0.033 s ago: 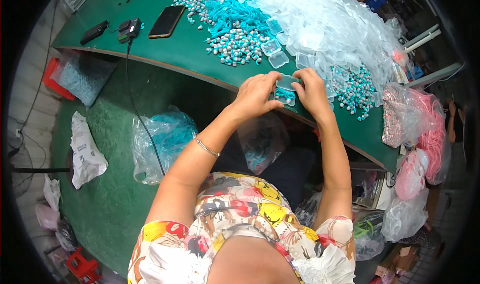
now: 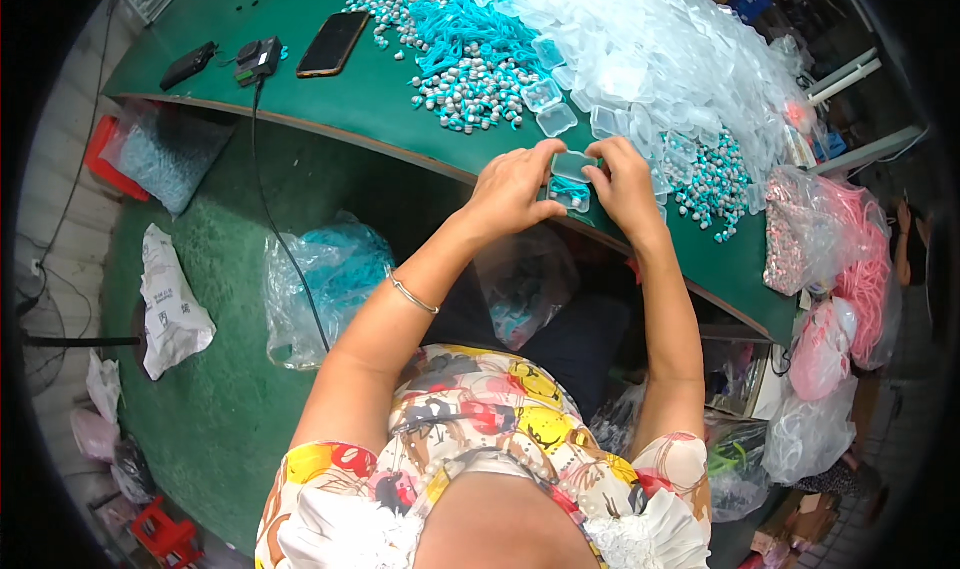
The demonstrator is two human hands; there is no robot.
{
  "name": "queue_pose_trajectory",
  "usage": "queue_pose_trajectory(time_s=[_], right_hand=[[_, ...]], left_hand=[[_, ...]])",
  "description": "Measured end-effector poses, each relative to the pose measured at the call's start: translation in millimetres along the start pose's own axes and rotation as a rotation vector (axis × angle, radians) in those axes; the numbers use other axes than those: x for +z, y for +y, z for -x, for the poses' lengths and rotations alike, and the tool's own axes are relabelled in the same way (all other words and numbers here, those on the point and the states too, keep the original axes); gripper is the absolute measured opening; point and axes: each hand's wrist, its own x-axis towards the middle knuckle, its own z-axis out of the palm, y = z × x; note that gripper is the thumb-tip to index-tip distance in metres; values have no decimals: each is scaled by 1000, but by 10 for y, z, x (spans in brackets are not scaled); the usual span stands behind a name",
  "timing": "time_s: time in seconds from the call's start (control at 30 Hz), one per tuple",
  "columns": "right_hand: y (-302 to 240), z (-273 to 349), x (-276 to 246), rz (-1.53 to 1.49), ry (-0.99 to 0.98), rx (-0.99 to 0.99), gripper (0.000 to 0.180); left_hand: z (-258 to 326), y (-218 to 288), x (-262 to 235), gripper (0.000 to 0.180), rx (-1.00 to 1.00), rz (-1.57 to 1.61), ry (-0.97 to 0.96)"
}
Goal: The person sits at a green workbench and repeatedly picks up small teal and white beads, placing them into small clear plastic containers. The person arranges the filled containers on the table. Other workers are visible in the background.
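Between my hands is a small clear plastic case (image 2: 574,166) with its lid raised, at the table's near edge. Turquoise cord (image 2: 569,189) lies inside its lower half. My left hand (image 2: 514,191) grips the case from the left, forefinger at the lid and thumb by the base. On the other side my right hand (image 2: 627,185) pinches it, thumb against the lid's right edge. Beyond my left hand are a heap of grey-and-turquoise earplugs (image 2: 475,91) and a bundle of turquoise cords (image 2: 455,31). More such earplugs (image 2: 715,184) lie right of my right hand.
A large pile of clear cases (image 2: 660,49) covers the table's far right. A phone (image 2: 333,43) and a small black device with a cable (image 2: 258,59) lie at the left. Bags with pink cords (image 2: 862,284) hang by the right edge; a turquoise-filled bag (image 2: 330,284) stands below the table.
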Motion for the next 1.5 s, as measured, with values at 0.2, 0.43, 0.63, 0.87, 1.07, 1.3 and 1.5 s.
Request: queue_pose_trajectory(time_s=[0.2,0.43,0.63,0.87,1.07,1.3,1.5], right_hand=[[-185,266,-119,-135,9,-173,26],[-213,422,71,-151,92,-181,26],[-443,474,5,-384,-30,-48,14],[-127,-233,188,240,263,-239,14],[120,-303,473,341,246,-276,12],[-212,136,194,379,219,-296,7],[-359,353,154,304,168,-273,12]], left_hand=[[22,-51,-5,51,144,-107,21],[65,-51,37,22,217,-145,25],[238,-8,-22,16,182,76,62],[506,145,426,21,157,-65,-135],[587,36,470,17,232,-139,-142],[-242,-168,-283,11,181,-562,388],[-455,-461,-200,6,214,-759,324]])
